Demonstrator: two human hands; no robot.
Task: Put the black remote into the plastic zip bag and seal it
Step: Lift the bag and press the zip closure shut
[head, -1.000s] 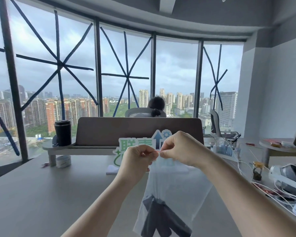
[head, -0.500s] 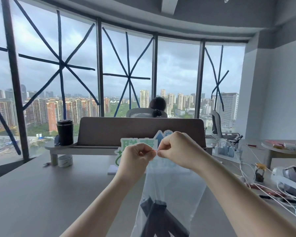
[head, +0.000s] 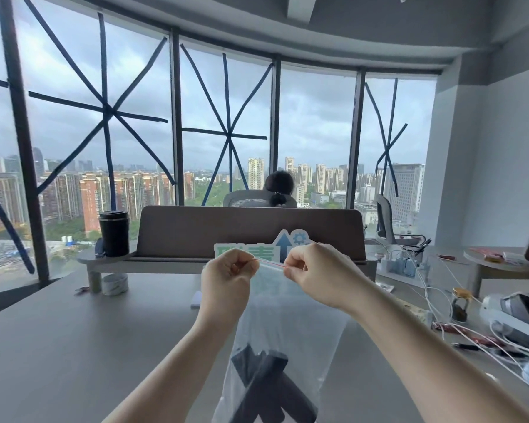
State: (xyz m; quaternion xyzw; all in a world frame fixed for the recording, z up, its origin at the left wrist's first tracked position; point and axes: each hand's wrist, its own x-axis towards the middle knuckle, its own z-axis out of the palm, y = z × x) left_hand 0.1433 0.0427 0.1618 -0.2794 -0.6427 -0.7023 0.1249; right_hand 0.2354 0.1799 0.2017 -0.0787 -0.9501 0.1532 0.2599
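A clear plastic zip bag (head: 290, 322) hangs in the air above the grey table (head: 74, 346). The black remote (head: 266, 383) lies at the bag's bottom, seen through the plastic next to another dark piece. My left hand (head: 226, 279) pinches the left part of the bag's top edge. My right hand (head: 315, 270) pinches the same edge a little further right. A short stretch of the red-lined zip strip (head: 271, 263) shows between the two hands.
A black tumbler (head: 114, 233) stands on a low shelf at the back left, with a brown divider panel (head: 251, 230) behind my hands. White cables, a small jar (head: 460, 303) and a headset (head: 519, 312) crowd the right side. A person sits beyond the divider.
My hands have moved apart along the bag's top edge, exposing a short length of the zip strip between them. The bag still hangs with the remote inside.
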